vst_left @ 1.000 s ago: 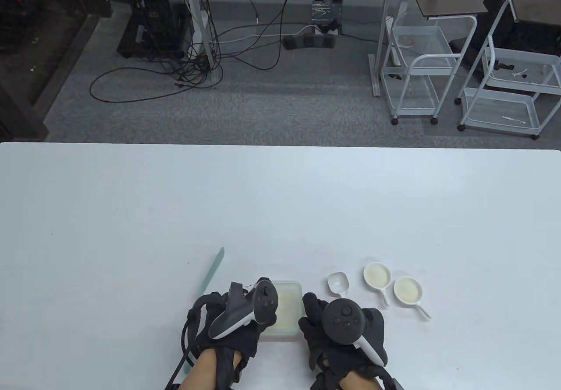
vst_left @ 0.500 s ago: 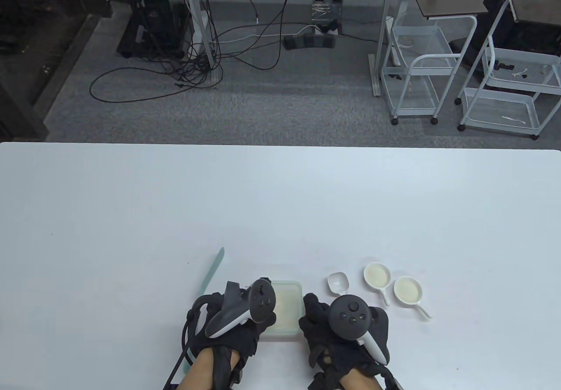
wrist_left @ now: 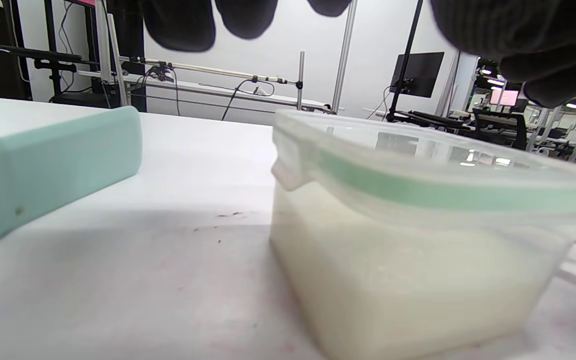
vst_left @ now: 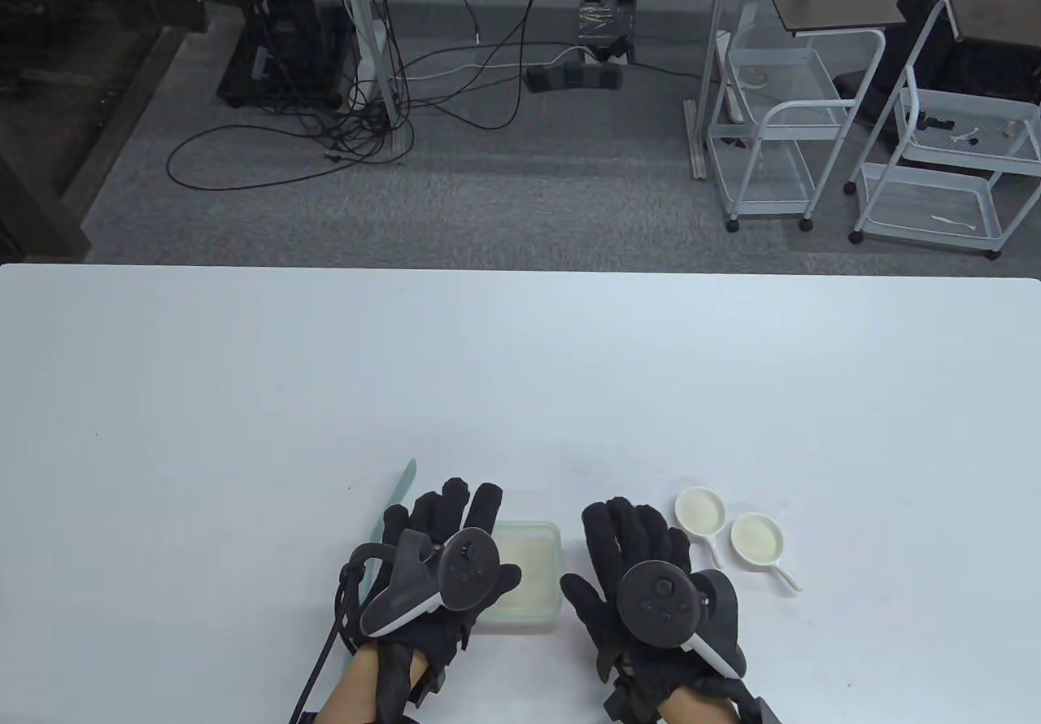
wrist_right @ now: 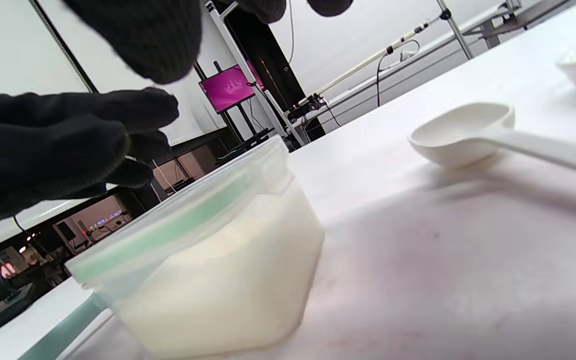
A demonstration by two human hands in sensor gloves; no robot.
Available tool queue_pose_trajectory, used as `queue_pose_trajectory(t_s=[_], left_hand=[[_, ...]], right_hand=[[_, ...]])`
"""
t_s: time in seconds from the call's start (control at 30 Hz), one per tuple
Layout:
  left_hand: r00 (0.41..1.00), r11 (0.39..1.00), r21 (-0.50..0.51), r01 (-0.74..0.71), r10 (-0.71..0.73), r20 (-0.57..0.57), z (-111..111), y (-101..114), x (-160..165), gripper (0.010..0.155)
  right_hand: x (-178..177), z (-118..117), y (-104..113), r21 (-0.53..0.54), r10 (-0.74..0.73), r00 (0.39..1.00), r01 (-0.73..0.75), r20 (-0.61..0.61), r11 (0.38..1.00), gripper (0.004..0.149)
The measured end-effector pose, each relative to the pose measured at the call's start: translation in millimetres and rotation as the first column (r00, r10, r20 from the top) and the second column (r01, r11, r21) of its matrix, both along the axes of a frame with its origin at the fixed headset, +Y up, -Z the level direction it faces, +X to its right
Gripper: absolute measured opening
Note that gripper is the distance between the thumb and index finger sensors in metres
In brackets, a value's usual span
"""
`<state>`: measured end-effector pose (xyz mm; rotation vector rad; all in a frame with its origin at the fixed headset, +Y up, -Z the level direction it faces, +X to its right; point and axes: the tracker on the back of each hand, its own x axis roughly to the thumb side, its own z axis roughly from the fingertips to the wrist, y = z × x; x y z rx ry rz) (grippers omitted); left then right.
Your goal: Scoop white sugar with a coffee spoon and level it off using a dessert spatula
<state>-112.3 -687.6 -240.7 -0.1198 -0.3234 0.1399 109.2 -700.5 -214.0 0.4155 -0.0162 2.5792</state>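
From the table view, your left hand (vst_left: 443, 565) and right hand (vst_left: 642, 569) both hover with fingers spread and grasping nothing either side of the clear square plastic container of white sugar (vst_left: 524, 573), so I judge no scoop is taken yet. In the left wrist view, the pale green dessert spatula (wrist_left: 48, 165) lies untouched on the table just beside the container. In the right wrist view, the white plastic coffee spoon (wrist_right: 468, 132) lies empty near the container, so scooping and levelling both remain.

Grey carpet (vst_left: 504, 195), tangled cables (vst_left: 358, 118), white carts (vst_left: 781, 130).
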Motion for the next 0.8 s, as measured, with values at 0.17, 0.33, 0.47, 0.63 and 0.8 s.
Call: queue_pose_trajectory(t_s=[0.17,0.33,0.47,0.63,0.8], left_hand=[[0.999,0.998,-0.051,-0.038,0.039,0.009,4,5,1,0.098],[0.996,0.997,-0.042,-0.066,0.068,0.049,6,10,2,0.098],[0.997,0.997,-0.036,-0.064,0.066,0.049,5,9,2,0.098],[0.998,0.997,-0.045,-0.057,0.058,0.037,5,9,1,0.098],[0.998,0.998,-0.053,-0.040,0.042,0.039,5,8,2,0.098]], right_hand=[[4,1,3,0.017,0.049,0.998,-0.050,0.042,0.999,0.081],[11,-2,7,0.026,0.040,0.996,-0.042,0.083,0.999,0.082],[15,-2,5,0.015,0.043,0.993,-0.045,0.107,0.999,0.082],[14,-2,5,0.015,0.052,0.993,-0.054,0.107,0.998,0.082],[10,-1,4,0.020,0.070,0.994,-0.072,0.090,0.997,0.083]])
